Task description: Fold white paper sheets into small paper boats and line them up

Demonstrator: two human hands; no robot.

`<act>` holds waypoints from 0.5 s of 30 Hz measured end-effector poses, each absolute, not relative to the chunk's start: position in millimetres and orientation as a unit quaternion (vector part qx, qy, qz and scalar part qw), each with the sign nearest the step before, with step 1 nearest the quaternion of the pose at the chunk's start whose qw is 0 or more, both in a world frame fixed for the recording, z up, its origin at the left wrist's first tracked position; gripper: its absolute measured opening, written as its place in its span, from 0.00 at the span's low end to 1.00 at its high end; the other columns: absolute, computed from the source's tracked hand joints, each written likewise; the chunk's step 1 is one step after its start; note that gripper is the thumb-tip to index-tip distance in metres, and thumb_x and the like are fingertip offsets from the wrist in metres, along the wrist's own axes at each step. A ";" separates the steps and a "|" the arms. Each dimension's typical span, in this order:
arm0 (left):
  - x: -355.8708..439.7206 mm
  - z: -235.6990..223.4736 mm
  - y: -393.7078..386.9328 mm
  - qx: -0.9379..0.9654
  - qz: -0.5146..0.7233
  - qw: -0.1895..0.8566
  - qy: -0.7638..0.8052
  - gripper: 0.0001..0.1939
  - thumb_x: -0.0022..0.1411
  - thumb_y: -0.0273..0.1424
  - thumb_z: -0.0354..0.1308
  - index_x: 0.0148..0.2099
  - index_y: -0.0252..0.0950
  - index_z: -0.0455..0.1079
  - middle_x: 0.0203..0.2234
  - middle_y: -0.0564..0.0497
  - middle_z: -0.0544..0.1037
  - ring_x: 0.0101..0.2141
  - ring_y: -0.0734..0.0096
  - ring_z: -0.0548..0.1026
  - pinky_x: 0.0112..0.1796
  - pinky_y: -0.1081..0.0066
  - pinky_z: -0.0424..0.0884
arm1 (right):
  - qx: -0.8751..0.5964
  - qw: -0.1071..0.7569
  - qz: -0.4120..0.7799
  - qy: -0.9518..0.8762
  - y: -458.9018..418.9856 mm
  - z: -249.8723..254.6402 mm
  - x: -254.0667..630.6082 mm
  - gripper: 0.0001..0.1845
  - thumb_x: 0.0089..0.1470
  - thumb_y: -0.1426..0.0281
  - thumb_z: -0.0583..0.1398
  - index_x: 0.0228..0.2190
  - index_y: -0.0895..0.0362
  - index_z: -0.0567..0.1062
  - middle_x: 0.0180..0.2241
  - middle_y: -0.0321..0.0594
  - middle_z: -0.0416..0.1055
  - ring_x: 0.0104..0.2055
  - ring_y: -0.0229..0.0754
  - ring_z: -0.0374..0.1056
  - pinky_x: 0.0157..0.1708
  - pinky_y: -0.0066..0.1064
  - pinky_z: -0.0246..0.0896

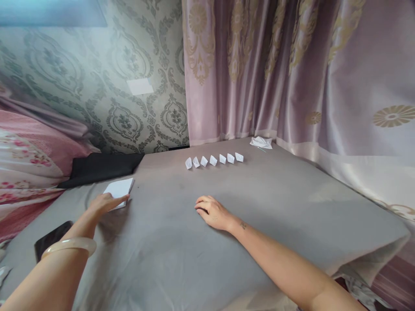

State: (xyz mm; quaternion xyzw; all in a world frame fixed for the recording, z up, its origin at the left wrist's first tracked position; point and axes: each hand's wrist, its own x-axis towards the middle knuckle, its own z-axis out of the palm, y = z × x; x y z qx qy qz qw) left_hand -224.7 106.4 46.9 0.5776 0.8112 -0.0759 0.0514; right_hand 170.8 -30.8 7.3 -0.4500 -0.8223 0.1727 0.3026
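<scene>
My left hand reaches out over the grey sheet and its fingers rest flat on the near edge of a small stack of white paper. A pale bangle sits on that wrist. My right hand lies palm down on the sheet in the middle, fingers loosely curled, holding nothing. Farther back, a row of several small folded white paper boats stands in a line. A crumpled piece of white paper lies beyond the row, near the curtain.
A black phone lies on the sheet at the left, beside my left forearm. A black cloth and a pink flowered quilt sit at the far left. Pink-and-gold curtains hang behind and to the right.
</scene>
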 end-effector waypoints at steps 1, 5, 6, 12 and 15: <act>-224.0 49.3 106.5 0.580 -0.077 0.058 0.809 0.25 0.52 0.54 0.53 0.24 0.36 0.67 0.34 0.44 0.80 0.39 0.58 0.76 0.28 0.75 0.63 | -0.450 0.303 0.173 -0.822 -30.9 7.7 171.3 0.12 0.59 0.74 0.54 0.38 0.55 0.77 0.44 0.40 0.73 0.46 0.40 0.67 0.49 0.32 0.61; -220.8 56.7 104.6 0.586 -0.079 0.079 0.803 0.26 0.51 0.54 0.55 0.21 0.35 0.64 0.28 0.45 0.79 0.38 0.56 0.75 0.28 0.75 0.62 | -0.438 0.304 0.181 -0.826 -31.5 8.1 172.1 0.12 0.59 0.74 0.54 0.38 0.55 0.77 0.44 0.41 0.72 0.46 0.40 0.67 0.51 0.33 0.60; -220.4 58.0 103.6 0.585 -0.075 0.081 0.804 0.25 0.51 0.53 0.56 0.22 0.34 0.64 0.28 0.45 0.79 0.38 0.56 0.74 0.29 0.75 0.62 | -0.434 0.305 0.184 -0.828 -31.5 7.9 172.0 0.13 0.59 0.74 0.53 0.39 0.56 0.77 0.44 0.42 0.72 0.47 0.41 0.66 0.51 0.34 0.60; -226.8 64.3 100.9 0.578 -0.042 0.125 0.805 0.26 0.47 0.53 0.59 0.28 0.32 0.69 0.31 0.43 0.77 0.37 0.59 0.74 0.27 0.74 0.63 | -0.434 0.322 0.197 -0.818 -26.1 6.5 170.3 0.12 0.59 0.73 0.54 0.38 0.55 0.77 0.42 0.42 0.72 0.46 0.42 0.66 0.50 0.36 0.61; -231.3 68.8 99.8 0.575 -0.029 0.147 0.804 0.24 0.48 0.50 0.58 0.30 0.31 0.71 0.28 0.44 0.77 0.32 0.59 0.75 0.26 0.72 0.64 | -0.438 0.314 0.198 -0.819 -25.4 7.3 169.7 0.12 0.59 0.73 0.53 0.37 0.54 0.77 0.42 0.42 0.71 0.46 0.42 0.66 0.49 0.36 0.61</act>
